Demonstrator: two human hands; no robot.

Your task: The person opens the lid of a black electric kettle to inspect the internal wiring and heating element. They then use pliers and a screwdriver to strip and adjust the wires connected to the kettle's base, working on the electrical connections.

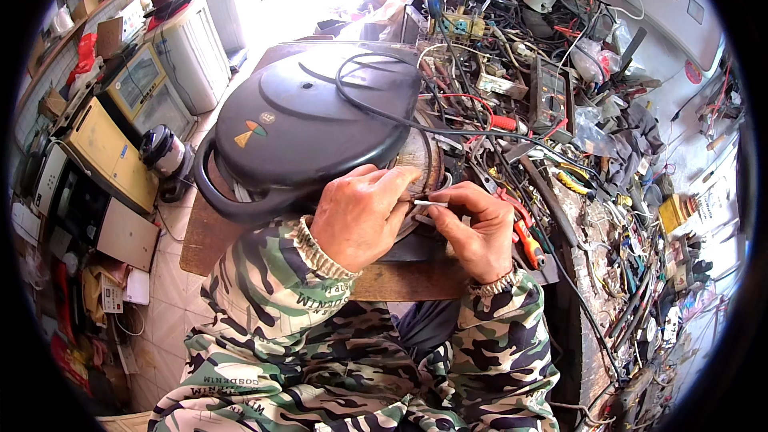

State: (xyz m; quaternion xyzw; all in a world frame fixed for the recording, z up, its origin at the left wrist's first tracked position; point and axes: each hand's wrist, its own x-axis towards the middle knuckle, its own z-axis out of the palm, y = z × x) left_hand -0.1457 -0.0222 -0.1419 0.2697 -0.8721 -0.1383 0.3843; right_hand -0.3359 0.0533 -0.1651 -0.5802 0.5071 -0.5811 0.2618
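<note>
Left hand (pixel 362 214): centre of frame, fingers curled and pressed on the exposed metal rim of the appliance, gripping its edge.
Right hand (pixel 477 228): just right of the left hand, thumb and forefinger pinched on a thin white stick (pixel 430 203) pointing left at the rim.
Round black appliance (pixel 308 124): upper centre, lid tilted up, black cord (pixel 376 92) looped across the top.
Wooden board (pixel 212 232): under the appliance, centre left.
Red-handled tool (pixel 524 236): lying just right of the right hand.
Workbench clutter (pixel 560 88): upper right, tangled wires, tools and parts.
Boxes and old devices (pixel 112 152): left side, stacked on the tiled floor.
</note>
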